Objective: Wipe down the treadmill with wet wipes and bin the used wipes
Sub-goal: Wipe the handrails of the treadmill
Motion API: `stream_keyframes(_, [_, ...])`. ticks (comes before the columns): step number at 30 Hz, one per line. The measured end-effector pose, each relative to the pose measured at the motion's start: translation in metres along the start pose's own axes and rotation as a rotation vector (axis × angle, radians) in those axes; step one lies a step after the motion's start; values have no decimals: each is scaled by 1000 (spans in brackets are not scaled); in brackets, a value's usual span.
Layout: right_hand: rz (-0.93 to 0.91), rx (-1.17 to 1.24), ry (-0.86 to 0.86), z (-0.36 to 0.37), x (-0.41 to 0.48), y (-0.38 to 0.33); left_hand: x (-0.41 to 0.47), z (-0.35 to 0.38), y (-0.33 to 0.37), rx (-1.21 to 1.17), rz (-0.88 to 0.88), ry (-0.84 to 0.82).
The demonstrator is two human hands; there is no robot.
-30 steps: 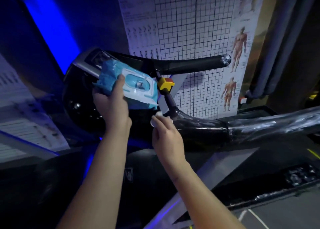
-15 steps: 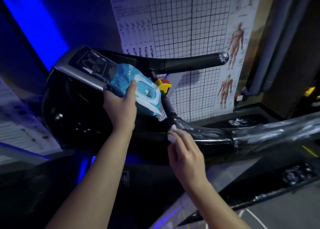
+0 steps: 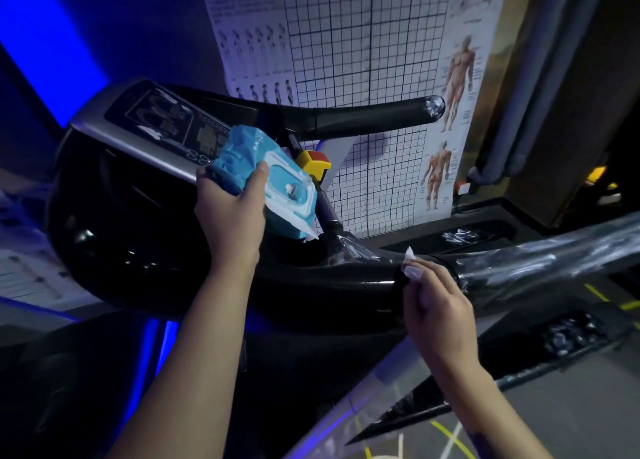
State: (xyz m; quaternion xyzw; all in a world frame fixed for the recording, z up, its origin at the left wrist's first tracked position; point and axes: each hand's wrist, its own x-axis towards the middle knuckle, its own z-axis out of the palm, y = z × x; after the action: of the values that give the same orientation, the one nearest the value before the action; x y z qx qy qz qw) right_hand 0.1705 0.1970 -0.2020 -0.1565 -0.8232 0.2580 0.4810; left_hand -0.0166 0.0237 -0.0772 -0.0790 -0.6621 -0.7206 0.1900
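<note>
— So, where do your hands sit in the head view?
— My left hand (image 3: 230,212) is raised in front of the treadmill console (image 3: 145,119), with fingers and thumb curled round the blue wet-wipe pack (image 3: 263,178). The pack tilts, its white flap lid faces me, and its lower corner hangs just above the bend of the rail.

— And the other?
— My right hand (image 3: 438,306) is lower and further right. Its fingers are curled, pinching a white wipe (image 3: 409,253), and only a small corner of it shows above my fingertips. The hand is on the near handrail (image 3: 536,264), right at the seam where the bare black tube meets the stretch wrapped in clear plastic.

— What crowds you?
— The yellow-and-red safety key (image 3: 313,164) sits just beside the pack's right edge. Its black stalk runs down to the rail between my two hands. The upper handlebar (image 3: 374,113) crosses behind, its capped end pointing right in front of the gridded wall chart (image 3: 363,42).

— Any room to move?
— Beyond my fingers the wrapped rail runs on to the right edge of view. Dark open space lies between my forearms. Below the rail on the right are a black side strip (image 3: 540,358) and a grey floor (image 3: 571,420) with yellow lines. A blue light band (image 3: 52,53) glows at the far left.
</note>
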Motion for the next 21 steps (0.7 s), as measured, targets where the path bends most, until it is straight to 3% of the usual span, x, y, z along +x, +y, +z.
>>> stream_keyframes(4, [-17, 92, 134, 8, 1, -53, 1, 0, -1, 22, 2, -13])
stream_keyframes(8, [-143, 217, -89, 43, -22, -101, 0, 1, 0, 70, -16, -20])
stream_keyframes(11, [-164, 221, -87, 49, -37, -82, -2, 1, 1, 86, -30, -48])
stream_keyframes(21, [55, -22, 64, -11, -16, 30, -5, 1, 7, 90, -33, -57])
